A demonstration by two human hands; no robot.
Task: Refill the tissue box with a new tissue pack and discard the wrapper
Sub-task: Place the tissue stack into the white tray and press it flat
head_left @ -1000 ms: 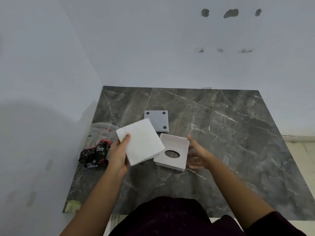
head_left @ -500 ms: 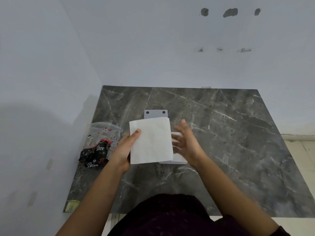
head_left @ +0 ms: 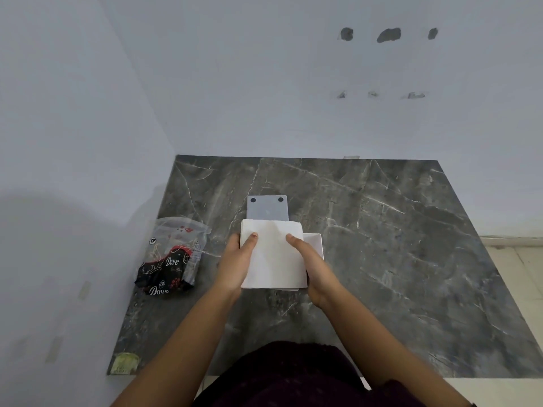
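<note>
A white stack of tissues [head_left: 273,254] is held over the middle of the dark marble table [head_left: 396,259]. My left hand [head_left: 236,265] grips its left edge and my right hand [head_left: 314,265] grips its right edge, thumbs on top. The white tissue box shell [head_left: 314,240] lies under the stack, with only its far right corner showing. Its grey base plate [head_left: 266,208] with two visible black pads lies just behind the stack. The empty plastic wrapper [head_left: 172,257], clear and black with "Dove" print, lies crumpled at the table's left side.
White walls close off the table's left and far sides. A small yellowish sticker [head_left: 123,362] marks the near left corner. Bare marble stretches to the right of the hands. A tiled floor [head_left: 523,259] shows beyond the right edge.
My right hand came off the box shell and took the stack's right edge. The stack moved right and now lies square over the shell, hiding its round opening.
</note>
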